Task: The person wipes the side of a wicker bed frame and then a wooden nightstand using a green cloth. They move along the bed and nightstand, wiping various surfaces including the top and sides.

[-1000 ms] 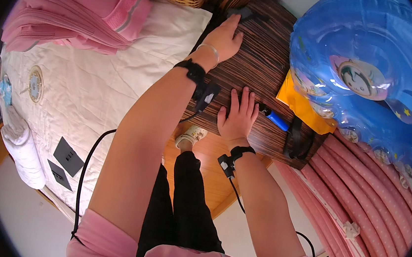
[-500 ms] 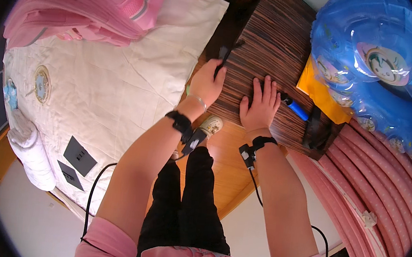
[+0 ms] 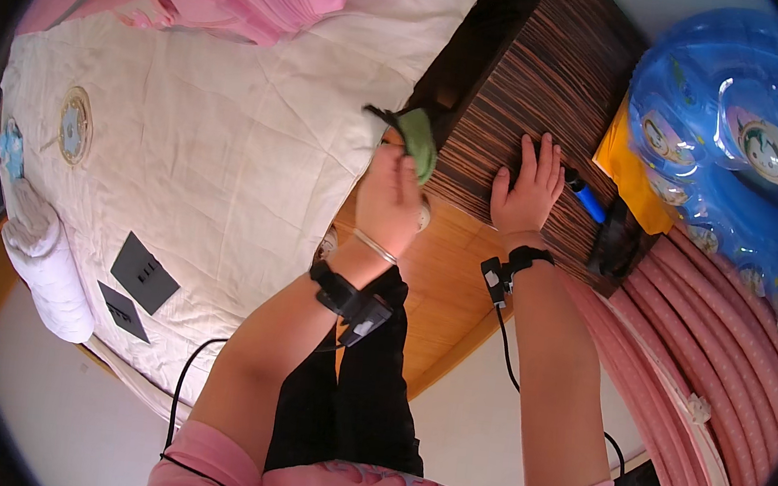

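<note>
The step in hand appears to be one-handed handling of a green and black item (image 3: 419, 145), with the opposite hand braced. The item is at the upper centre of the frame, in the gap between the white-covered bed (image 3: 257, 155) and the dark striped counter (image 3: 565, 63); motion blur prevents identification of its exact kind, though it looks soft and flexible. The left hand (image 3: 390, 201) has its fingers curled closed around the lower part of the item; the exact finger contact cannot be told. The right hand (image 3: 527, 195) rests palm down at the near part of the counter, right of centre, fingers extended and slightly spread, gripping nothing. A blue and black cylinder (image 3: 588, 202) lies just beside its fingertips, with a black strap (image 3: 617, 246) to the lower right. As a judgement, the next move calls for a secure left grip, clearance between the item and the counter edge, and a steady right palm.
</note>
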The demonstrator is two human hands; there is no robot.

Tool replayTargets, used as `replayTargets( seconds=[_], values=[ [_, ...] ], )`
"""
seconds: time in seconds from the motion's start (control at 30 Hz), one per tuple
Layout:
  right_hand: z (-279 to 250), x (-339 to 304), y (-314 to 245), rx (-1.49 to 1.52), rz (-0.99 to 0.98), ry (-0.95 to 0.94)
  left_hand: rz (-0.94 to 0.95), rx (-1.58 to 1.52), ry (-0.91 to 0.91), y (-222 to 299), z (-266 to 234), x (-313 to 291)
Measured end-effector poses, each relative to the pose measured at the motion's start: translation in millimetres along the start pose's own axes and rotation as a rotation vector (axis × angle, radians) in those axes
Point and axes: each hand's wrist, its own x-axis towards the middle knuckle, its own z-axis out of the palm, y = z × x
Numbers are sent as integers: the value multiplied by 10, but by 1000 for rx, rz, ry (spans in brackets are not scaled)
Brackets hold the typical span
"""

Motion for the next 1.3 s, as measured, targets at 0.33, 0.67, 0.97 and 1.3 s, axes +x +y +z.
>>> replayTargets(
  seconds=[0.33,0.67,0.97,1.3],
  values=[
    [6,9,10,-3,-6,-7,275,358,-133,-145,228,-95],
    [15,3,17,-1,-30,-2,416,278,-262,608,880,1362],
    [22,5,12,-19,-32,-33,496,454,-241,525,1056,1774],
    [-10,4,8,-25,-37,-32,-84,41,-269,-286,326,260]
  ],
)
